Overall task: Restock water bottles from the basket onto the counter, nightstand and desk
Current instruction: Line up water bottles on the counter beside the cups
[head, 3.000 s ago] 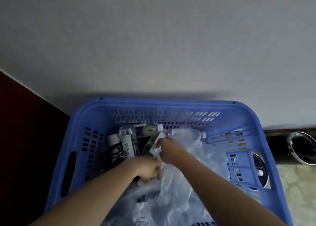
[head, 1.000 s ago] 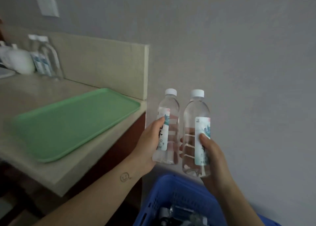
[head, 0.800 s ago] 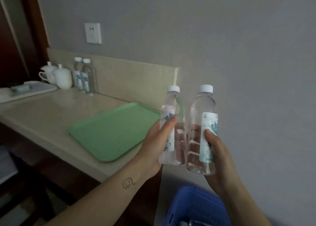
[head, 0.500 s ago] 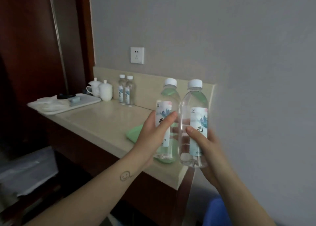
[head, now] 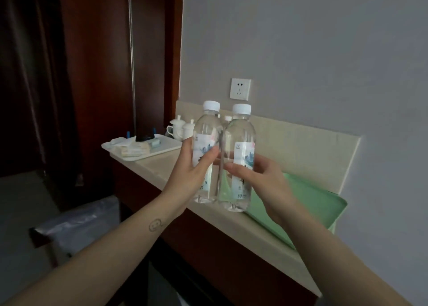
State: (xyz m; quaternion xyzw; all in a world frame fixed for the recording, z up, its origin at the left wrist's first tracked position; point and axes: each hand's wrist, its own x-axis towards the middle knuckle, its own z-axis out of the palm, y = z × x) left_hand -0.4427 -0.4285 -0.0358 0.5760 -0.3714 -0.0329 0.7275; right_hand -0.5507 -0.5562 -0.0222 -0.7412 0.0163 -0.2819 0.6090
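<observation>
Left hand (head: 187, 176) grips one clear plastic water bottle with a white cap (head: 206, 153), fingers wrapped round its label. Right hand (head: 261, 180) grips a second clear white-capped bottle (head: 239, 159) the same way. Both bottles upright, side by side, touching, held above the beige stone counter (head: 159, 164). Flat green plastic tray (head: 308, 201) lies on the counter behind the right hand; white tray with cloths (head: 139, 149) at the far end.

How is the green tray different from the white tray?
The green tray looks bare where it shows; the white tray carries packets and a dark gadget. The green tray lies at the counter's near end, the white tray at its far end beside the lidded cups. Both rest on the counter.
</observation>
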